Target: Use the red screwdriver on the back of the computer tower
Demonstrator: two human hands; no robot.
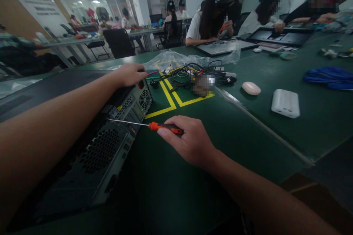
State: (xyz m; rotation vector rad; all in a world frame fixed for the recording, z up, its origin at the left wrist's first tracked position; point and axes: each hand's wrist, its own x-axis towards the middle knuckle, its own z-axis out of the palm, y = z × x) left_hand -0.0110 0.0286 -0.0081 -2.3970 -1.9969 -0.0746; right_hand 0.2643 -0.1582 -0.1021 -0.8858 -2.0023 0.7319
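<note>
A black desktop computer case (68, 169) lies on its side at the left, its rear panel with vents and ports turned toward the right. My right hand (190, 137) grips the orange-and-black handle of a screwdriver (154, 126). The long metal shaft points left, and its tip is at the case near the upper edge of the honeycomb vent; whether it touches a screw I cannot tell. Across the top of the case reaches my left arm. My left hand (131, 74) rests at the far rear corner, fingers bent over the edge and partly hidden.
Beyond the case lie tangled cables (182, 77) and clear plastic film (193, 58) near yellow tape (165, 110). To the right are a pink oval object (250, 88), a white box-shaped device (285, 102) and a blue bundle (331, 78). Several people work across the green table (220, 191).
</note>
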